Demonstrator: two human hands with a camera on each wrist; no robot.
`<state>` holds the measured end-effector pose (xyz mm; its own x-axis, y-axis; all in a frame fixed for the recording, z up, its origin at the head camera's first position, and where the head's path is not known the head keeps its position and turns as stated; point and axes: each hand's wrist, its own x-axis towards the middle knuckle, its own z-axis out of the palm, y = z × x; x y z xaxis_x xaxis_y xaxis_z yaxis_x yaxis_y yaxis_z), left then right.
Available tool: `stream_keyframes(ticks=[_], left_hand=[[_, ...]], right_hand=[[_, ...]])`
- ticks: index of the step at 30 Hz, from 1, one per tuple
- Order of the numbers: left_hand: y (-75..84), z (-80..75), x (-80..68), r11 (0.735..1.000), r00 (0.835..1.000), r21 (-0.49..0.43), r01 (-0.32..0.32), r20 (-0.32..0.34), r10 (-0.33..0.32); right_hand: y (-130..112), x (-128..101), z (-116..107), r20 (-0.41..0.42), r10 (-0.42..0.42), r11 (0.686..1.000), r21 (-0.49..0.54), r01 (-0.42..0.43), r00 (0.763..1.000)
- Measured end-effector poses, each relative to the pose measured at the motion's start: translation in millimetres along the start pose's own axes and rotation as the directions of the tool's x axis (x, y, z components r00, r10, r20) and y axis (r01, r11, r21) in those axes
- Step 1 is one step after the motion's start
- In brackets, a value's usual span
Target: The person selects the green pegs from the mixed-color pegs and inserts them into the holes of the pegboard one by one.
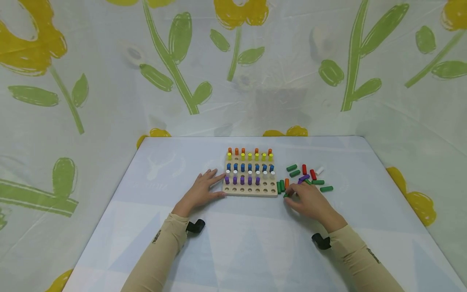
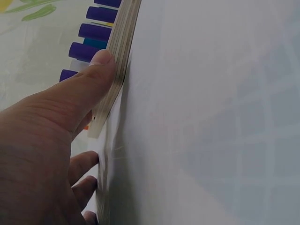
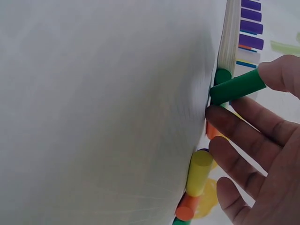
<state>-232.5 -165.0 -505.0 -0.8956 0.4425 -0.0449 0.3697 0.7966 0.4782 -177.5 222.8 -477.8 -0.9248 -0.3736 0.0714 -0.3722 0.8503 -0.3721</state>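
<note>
A light wooden pegboard (image 1: 251,193) lies mid-table, bearing rows of orange, yellow, blue, white and purple pegs; its front row shows bare holes. My left hand (image 1: 201,190) touches the board's left side with fingers spread. In the left wrist view, the thumb (image 2: 101,63) presses the layered front edge beside the purple pegs (image 2: 85,51). To the right of the board, my right hand (image 1: 308,200) pinches a green peg (image 3: 238,87). The thumb sits at its upper end, and its lower end is right at the tabletop. Other fingers spread out behind it.
Two green pegs (image 1: 280,186) and an orange peg (image 1: 286,183) lie by the board's right edge. Farther right are loose green, red (image 1: 304,169), purple (image 1: 304,177) and white (image 1: 320,170) pegs. A flower-printed curtain (image 1: 277,73) hangs behind the table.
</note>
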Motion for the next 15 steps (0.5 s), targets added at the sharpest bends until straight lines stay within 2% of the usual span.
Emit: stream_keyframes(ticks=[7,15], left_hand=[[-0.8,0.3,0.1,1.0,1.0,-0.005,0.0,0.001,0.0],[-0.7,0.3,-0.8,1.0,1.0,-0.004,0.0,-0.003,0.0]], right_hand=[[0.7,-1.2,1.0,-0.006,0.032,0.999,0.004,-0.032,0.999],[4.7,-0.4,1.4,-0.049,0.015,1.0,0.021,-0.014,0.999]])
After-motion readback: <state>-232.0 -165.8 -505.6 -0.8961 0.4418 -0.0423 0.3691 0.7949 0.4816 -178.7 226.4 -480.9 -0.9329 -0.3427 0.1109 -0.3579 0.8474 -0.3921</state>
